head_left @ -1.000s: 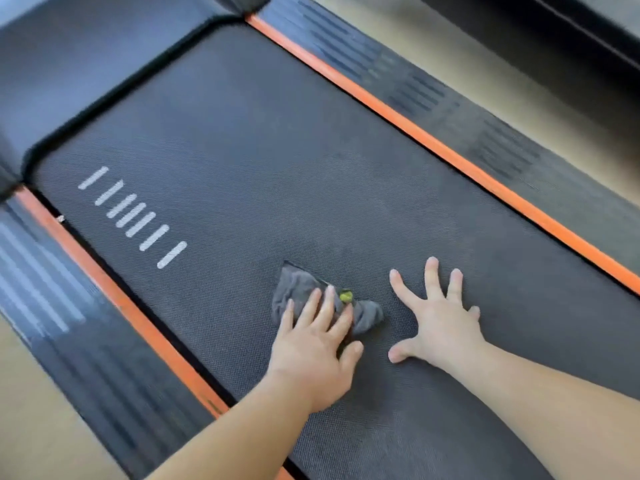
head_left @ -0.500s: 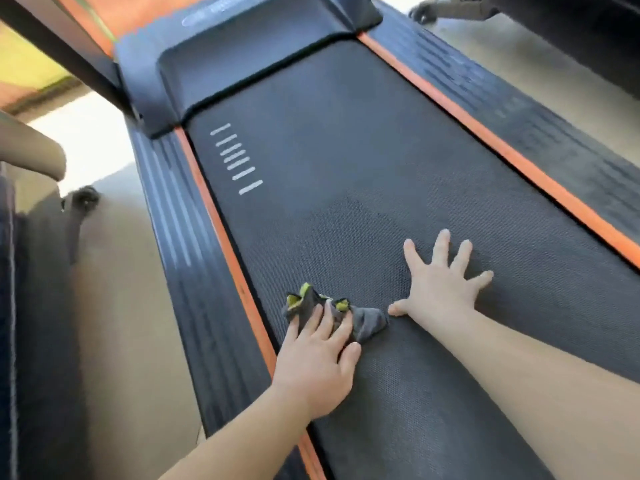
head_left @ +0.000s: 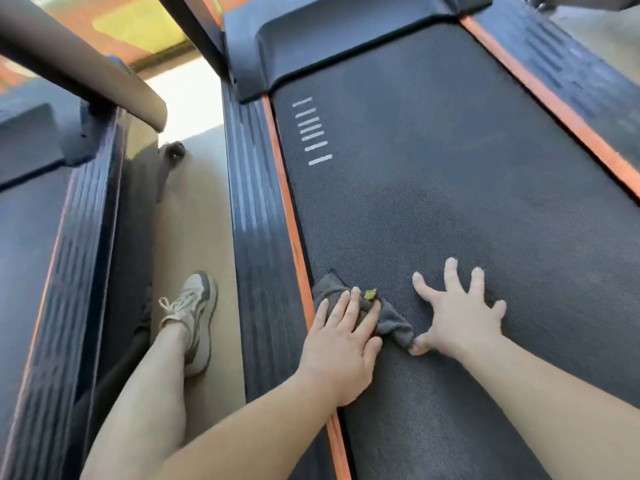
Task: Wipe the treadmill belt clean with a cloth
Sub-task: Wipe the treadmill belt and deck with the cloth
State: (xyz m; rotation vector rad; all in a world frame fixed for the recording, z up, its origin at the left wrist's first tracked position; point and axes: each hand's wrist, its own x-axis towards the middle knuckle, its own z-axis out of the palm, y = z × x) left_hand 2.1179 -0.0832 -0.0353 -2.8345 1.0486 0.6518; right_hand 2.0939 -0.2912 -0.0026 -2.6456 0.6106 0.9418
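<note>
The wiping stroke is under way at the left edge of the treadmill belt (head_left: 450, 168). The crumpled grey cloth (head_left: 394, 323), with a small yellow-green tag showing, lies on the belt right against the orange strip (head_left: 287, 216) that borders it on that side. The left hand (head_left: 341, 336) presses down on it with fingers straight and flat, not curled round it, and its heel overlaps the strip. The right hand (head_left: 457, 317) rests on the bare belt just beside it, fingers spread wide and holding nothing; its thumb tip touches the cloth's right end. It looks like a brace for the person's weight.

Much of the belt lies untouched beyond the hands, up to the white stripe markings (head_left: 313, 131) and the motor cover (head_left: 346, 36), so the job appears far from done. The next move likely calls for steady downward pressure while the cloth slides across or forward. The bunched cloth covers little surface, so spreading it flatter would help. The bracing hand would have to shift clear of the path.
</note>
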